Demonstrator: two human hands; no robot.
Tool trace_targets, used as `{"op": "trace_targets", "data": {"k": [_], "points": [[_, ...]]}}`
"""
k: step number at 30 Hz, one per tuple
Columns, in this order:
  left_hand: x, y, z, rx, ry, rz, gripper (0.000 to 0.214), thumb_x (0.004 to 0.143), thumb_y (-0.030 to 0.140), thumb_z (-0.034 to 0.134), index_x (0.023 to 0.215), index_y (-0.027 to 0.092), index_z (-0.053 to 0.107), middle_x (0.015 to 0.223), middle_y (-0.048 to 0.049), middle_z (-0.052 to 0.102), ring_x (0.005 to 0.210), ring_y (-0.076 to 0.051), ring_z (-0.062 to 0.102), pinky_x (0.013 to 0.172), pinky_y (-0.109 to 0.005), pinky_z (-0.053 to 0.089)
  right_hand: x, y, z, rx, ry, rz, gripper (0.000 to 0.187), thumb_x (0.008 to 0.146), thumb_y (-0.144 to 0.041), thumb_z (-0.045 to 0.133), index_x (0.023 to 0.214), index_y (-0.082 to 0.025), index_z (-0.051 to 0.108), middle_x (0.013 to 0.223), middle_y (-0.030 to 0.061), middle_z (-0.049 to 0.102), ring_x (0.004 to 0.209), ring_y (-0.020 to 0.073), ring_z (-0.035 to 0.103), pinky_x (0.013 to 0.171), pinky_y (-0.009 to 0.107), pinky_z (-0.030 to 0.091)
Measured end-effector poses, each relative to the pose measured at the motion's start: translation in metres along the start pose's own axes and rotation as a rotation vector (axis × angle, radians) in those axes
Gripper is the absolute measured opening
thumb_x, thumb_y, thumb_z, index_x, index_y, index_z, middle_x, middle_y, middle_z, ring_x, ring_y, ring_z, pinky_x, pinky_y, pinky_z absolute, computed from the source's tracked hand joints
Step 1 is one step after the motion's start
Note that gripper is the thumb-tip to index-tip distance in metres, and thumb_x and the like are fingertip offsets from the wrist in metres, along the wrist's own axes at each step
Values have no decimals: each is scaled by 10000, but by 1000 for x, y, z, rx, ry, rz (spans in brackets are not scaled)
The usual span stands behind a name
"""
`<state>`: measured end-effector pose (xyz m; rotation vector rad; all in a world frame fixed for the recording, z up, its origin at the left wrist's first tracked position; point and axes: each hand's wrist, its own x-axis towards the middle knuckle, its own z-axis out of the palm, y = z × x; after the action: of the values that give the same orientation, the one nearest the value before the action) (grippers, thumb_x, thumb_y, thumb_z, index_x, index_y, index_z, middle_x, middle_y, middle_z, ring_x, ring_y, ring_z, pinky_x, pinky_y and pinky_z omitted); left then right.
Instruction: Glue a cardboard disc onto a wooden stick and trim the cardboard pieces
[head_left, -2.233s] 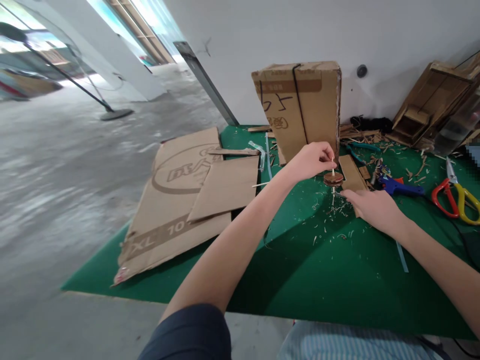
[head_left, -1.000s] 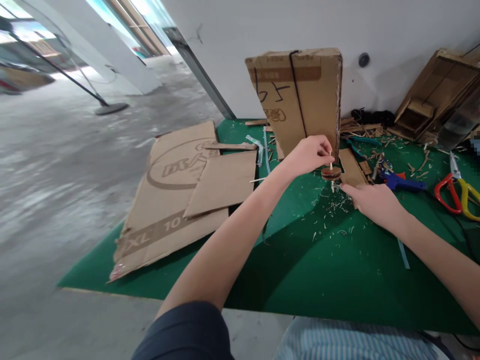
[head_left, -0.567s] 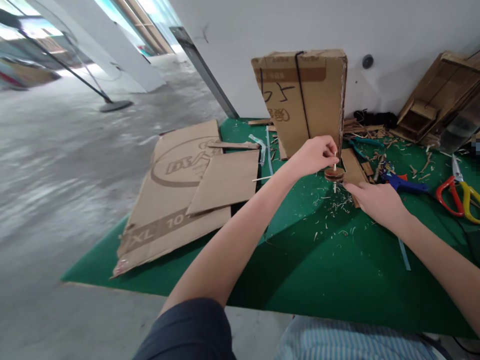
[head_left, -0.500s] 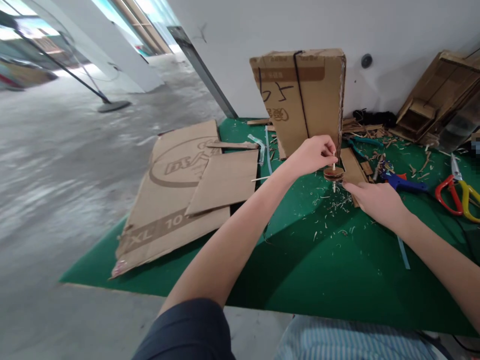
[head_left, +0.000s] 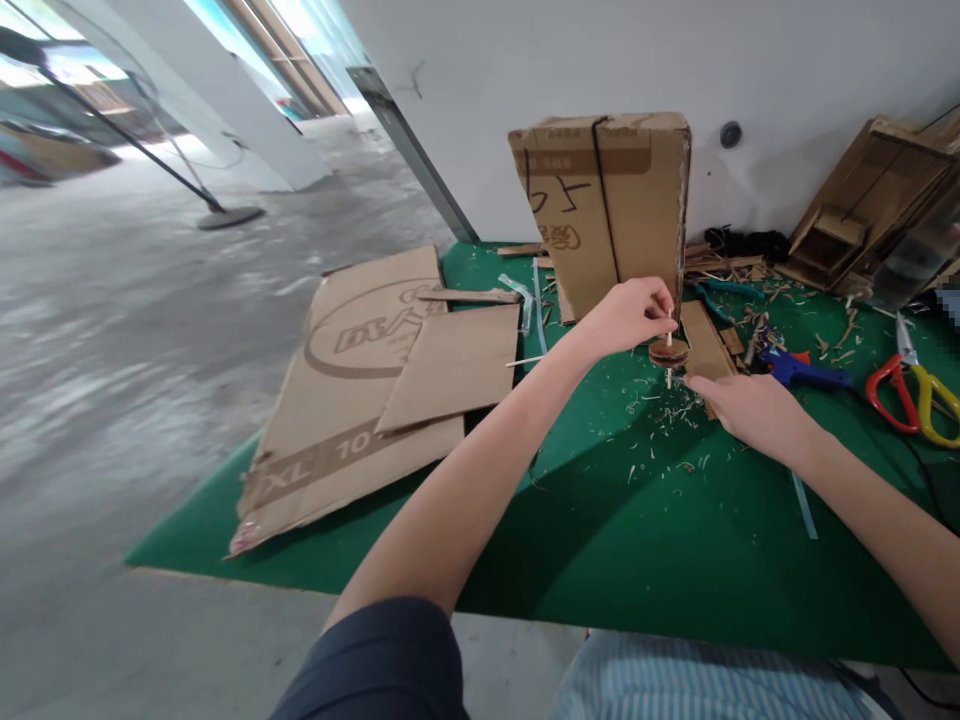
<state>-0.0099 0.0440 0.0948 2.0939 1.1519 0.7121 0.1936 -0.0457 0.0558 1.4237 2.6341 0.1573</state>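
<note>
My left hand [head_left: 626,315] pinches the top of a thin pale stick [head_left: 669,328] that stands upright on the green table [head_left: 645,530]. A small round stack of brown cardboard discs [head_left: 667,352] is threaded on the stick a little above the table. My right hand [head_left: 750,412] rests on the table just right of the stick, its fingertips by the stick's lower end; what it grips there I cannot make out. Shavings lie scattered around the stick's foot.
An upright cardboard box [head_left: 607,205] stands right behind the stick. Flat cardboard sheets [head_left: 360,380] cover the table's left side. To the right lie a blue glue gun [head_left: 802,372], red and yellow scissors [head_left: 911,395], teal pliers [head_left: 720,292] and a cardboard model [head_left: 862,210].
Both hands stay in place at the stick and discs. Only the view shifts slightly.
</note>
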Motion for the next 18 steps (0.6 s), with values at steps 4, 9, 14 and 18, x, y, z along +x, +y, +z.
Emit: {"op": "trace_targets", "data": {"k": [4,9,14,18], "points": [[0,1,0,11,0,7,134,736,196,648,803,178,533,776,-47,684,696,-138,622,608,-265,431,-1,-1,1,-1,4,-18,521,853,-99,422,1342,-278,455,858,36,710,673,152,622,511,241,241],[0,1,0,24,6,-1,130,738,202,643,803,179,533,773,-47,684,687,-139,625,604,-265,437,-5,-4,2,-46,24,-6,472,907,-151,385,1348,-302,463,895,41,710,631,137,614,508,246,232],[0,1,1,13,-1,9,135,737,204,643,811,178,534,759,-44,690,694,-146,638,596,-263,439,-4,-7,6,-55,125,92,366,977,-268,300,1254,-283,538,852,42,718,620,152,627,509,260,222],[-1,4,1,18,2,16,131,733,197,643,798,179,530,763,-40,690,693,-142,636,601,-262,439,3,-10,7,-63,174,216,483,1004,-393,187,940,-188,620,686,72,691,560,168,622,503,265,193]]}}
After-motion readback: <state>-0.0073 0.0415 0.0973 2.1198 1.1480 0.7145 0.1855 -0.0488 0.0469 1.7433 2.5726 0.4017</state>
